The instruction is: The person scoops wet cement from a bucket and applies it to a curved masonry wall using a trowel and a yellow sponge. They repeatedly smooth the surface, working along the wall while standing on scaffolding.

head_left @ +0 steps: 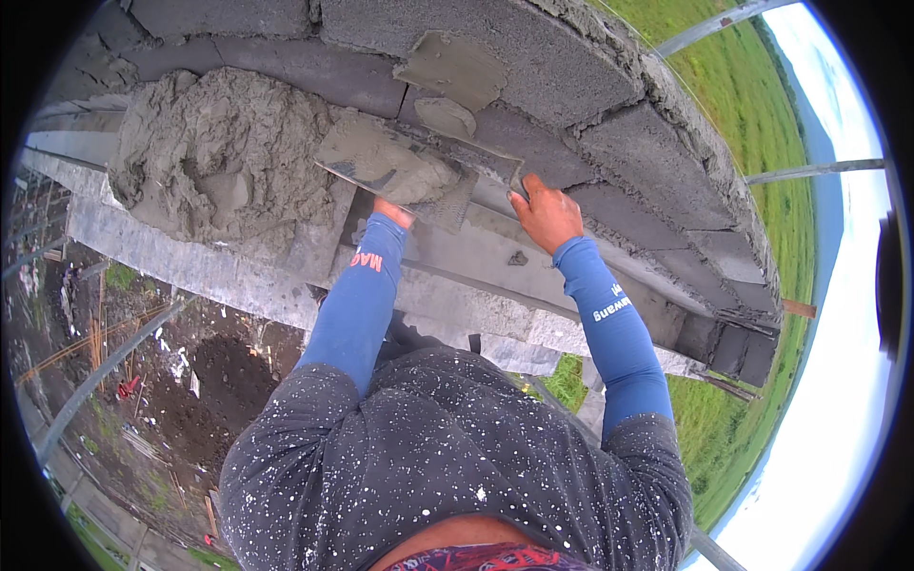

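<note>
My left hand [393, 211] is under a flat mortar hawk [335, 164], which hides its fingers. Wet grey mortar [409, 176] lies on the plate. In my right hand [549, 211] is a plastering trowel [490, 162], its fingers wrapped round the grip. The trowel's blade appears nearly edge-on, close to the block wall [533, 143] and just beyond the hawk. Smeared mortar [455, 71] sticks to the wall above the blade. Both forearms wear blue sleeves.
A big heap of wet mortar [219, 152] sits left of the hawk on a scaffold platform [457, 257]. The curved block wall spans the far side. Metal scaffold poles [109, 366] cross at left and right. Debris-strewn ground [209, 381] shows far below.
</note>
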The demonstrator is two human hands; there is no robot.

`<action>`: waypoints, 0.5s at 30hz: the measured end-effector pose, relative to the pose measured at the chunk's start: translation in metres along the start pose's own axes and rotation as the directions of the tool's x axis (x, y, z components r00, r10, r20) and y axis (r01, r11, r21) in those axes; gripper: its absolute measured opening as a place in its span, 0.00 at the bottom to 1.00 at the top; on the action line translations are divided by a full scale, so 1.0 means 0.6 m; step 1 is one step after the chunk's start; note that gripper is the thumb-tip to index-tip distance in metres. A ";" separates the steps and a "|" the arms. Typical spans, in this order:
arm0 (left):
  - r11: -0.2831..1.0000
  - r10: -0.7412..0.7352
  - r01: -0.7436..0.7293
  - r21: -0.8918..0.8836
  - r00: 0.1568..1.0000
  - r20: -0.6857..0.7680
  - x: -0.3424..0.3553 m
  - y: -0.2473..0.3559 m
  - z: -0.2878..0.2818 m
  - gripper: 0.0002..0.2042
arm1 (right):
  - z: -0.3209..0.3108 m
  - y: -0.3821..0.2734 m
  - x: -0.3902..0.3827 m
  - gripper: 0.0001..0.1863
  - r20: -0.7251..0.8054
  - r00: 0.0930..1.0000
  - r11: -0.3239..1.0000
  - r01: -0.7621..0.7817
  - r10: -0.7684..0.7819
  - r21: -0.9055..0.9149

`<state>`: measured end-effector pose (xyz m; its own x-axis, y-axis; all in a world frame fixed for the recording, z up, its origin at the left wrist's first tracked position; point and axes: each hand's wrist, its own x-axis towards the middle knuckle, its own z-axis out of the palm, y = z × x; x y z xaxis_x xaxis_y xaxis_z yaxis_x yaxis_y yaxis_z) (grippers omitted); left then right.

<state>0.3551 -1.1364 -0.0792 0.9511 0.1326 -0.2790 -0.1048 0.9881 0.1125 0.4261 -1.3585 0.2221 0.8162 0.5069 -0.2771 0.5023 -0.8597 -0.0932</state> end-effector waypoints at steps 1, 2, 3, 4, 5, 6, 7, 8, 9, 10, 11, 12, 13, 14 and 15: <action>1.000 -0.012 0.012 0.010 1.000 -0.012 -0.019 0.001 -0.002 0.25 | 0.018 -0.002 0.015 0.18 0.011 1.000 1.000 -0.006 0.006 -0.028; 1.000 -0.019 0.020 0.020 0.999 -0.025 -0.038 0.000 -0.001 0.25 | 0.037 -0.008 0.033 0.18 0.019 1.000 0.998 -0.010 0.011 -0.057; 0.999 -0.030 0.031 0.029 0.999 -0.038 -0.059 0.000 0.000 0.25 | 0.049 -0.010 0.050 0.19 0.061 0.997 0.994 -0.046 0.052 -0.099; 0.998 -0.039 0.041 0.047 0.998 -0.051 -0.076 -0.001 0.004 0.24 | 0.057 -0.010 0.065 0.19 0.011 1.000 0.998 -0.017 0.018 -0.057; 0.996 -0.051 0.055 0.067 0.997 -0.056 -0.092 0.001 0.009 0.24 | 0.063 -0.011 0.076 0.20 -0.002 1.000 1.000 -0.017 0.017 -0.024; 0.993 -0.067 0.073 0.092 0.996 -0.062 -0.107 0.001 0.014 0.24 | 0.064 -0.010 0.085 0.21 -0.033 0.999 1.000 -0.023 0.023 0.007; 0.990 -0.078 0.085 0.116 0.995 -0.063 -0.121 0.004 0.021 0.24 | 0.060 -0.006 0.090 0.21 -0.038 0.999 0.997 -0.026 0.028 0.070; 0.985 -0.089 0.097 0.143 0.994 -0.061 -0.132 0.005 0.029 0.24 | 0.052 0.000 0.091 0.22 -0.066 0.997 0.992 -0.021 0.030 0.128; 0.978 -0.093 0.103 0.182 0.994 -0.059 -0.143 0.007 0.037 0.24 | 0.042 0.007 0.089 0.23 -0.108 0.994 0.982 0.018 0.003 0.190; 0.968 -0.104 0.113 0.223 0.993 -0.050 -0.153 0.009 0.046 0.23 | 0.029 0.015 0.087 0.24 -0.080 0.996 0.975 -0.017 0.035 0.220; 0.954 -0.109 0.114 0.276 0.993 -0.034 -0.158 0.010 0.056 0.23 | 0.014 0.025 0.084 0.24 -0.069 0.997 0.966 -0.020 0.039 0.257; 0.936 -0.115 0.113 0.333 0.993 -0.016 -0.163 0.011 0.066 0.23 | -0.001 0.034 0.081 0.25 -0.078 0.997 0.955 -0.006 0.031 0.296; 0.913 -0.119 0.105 0.394 0.993 0.012 -0.161 0.011 0.076 0.23 | -0.018 0.044 0.079 0.25 -0.089 0.996 0.947 0.006 0.023 0.320; 0.893 -0.123 0.093 0.441 0.992 0.040 -0.158 0.010 0.084 0.23 | -0.035 0.054 0.075 0.25 -0.115 0.993 0.939 0.037 0.003 0.343; 0.875 -0.125 0.080 0.477 0.990 0.063 -0.149 0.006 0.093 0.23 | -0.050 0.060 0.070 0.26 -0.106 0.994 0.939 0.011 0.027 0.344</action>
<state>0.2858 -1.1490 -0.0008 0.9731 0.0027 -0.2302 0.1234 0.8382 0.5312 0.4870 -1.3663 0.2357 0.8551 0.4872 -0.1770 0.3821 -0.8232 -0.4199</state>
